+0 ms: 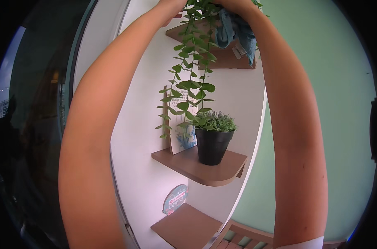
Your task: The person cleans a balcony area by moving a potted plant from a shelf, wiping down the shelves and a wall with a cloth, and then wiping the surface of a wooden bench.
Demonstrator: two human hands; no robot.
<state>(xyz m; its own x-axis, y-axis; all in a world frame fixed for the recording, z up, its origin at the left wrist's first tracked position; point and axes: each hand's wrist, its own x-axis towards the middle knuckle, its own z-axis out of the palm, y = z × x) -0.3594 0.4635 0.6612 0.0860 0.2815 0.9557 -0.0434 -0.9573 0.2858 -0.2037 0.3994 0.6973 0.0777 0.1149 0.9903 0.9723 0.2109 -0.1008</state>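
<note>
Trailing green, round-leaved plant (191,84) at twelve o'clock

It hangs between the left hand (172,7), at its ten o'clock, and right hand (236,5), at its two; crumpled blue fabric cloth (225,33) hangs at the right's six. Cannot tell either hand's grip.

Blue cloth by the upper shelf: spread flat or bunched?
Bunched: the blue cloth hangs in loose folds below the right hand, its pointed end dangling in front of the upper brown shelf. Its top is hidden.

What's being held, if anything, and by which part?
The top edge cuts off the left hand and right hand, so I can't tell; blue cloth hangs under the right.
</note>
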